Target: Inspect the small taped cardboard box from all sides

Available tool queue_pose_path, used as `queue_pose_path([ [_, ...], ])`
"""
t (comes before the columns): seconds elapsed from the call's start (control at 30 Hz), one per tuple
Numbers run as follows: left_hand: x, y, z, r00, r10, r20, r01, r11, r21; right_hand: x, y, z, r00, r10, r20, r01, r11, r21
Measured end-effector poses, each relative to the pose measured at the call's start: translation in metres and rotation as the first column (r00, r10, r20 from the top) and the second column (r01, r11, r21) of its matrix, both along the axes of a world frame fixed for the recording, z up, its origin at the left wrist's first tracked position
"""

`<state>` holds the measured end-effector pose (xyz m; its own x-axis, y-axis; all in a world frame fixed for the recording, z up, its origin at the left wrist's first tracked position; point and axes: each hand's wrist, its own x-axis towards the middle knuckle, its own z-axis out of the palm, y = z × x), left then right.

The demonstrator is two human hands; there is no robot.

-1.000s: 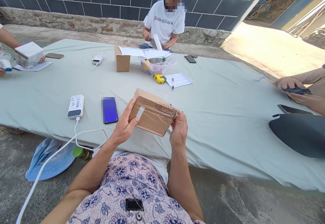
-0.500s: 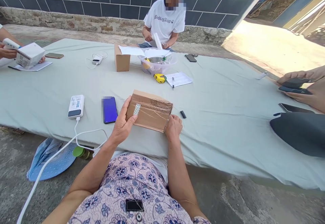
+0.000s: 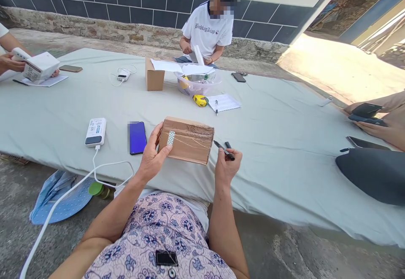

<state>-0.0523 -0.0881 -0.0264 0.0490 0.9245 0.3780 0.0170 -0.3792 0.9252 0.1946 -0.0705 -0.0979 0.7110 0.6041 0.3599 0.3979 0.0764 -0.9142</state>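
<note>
My left hand point(image 3: 154, 150) grips the left end of a brown cardboard box point(image 3: 190, 144), thumb on its face beside a patterned strip of tape. Drawn lines of dark ink mark the upper right of that face. Between the fingers of my right hand point(image 3: 228, 165) is a black marker point(image 3: 224, 150), its tip pointing up and left, just right of the box and apart from it. A small black cap point(image 3: 228, 145) lies on the cloth behind the marker. Left of my left hand lies a phone point(image 3: 137, 137) with a blue screen.
A white power bank point(image 3: 95, 132) with a cable lies at left. Farther back are a yellow tape measure point(image 3: 200, 100), a paper sheet point(image 3: 225, 102), a plastic basin point(image 3: 198, 86) and another box point(image 3: 154, 76). A dark bag point(image 3: 373, 173) lies at right. Other people sit around the table.
My right hand has moved right, away from the box edge, and the marker in it now shows. My left hand still holds the box in nearly the same place.
</note>
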Motion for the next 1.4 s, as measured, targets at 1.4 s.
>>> queue_pose_path([
  [1.4,0.007,-0.007,0.001,0.996,0.03,-0.088,-0.027,0.999,0.037,-0.036,-0.055,0.08,0.905,0.222,0.363,-0.371,0.83,0.416],
])
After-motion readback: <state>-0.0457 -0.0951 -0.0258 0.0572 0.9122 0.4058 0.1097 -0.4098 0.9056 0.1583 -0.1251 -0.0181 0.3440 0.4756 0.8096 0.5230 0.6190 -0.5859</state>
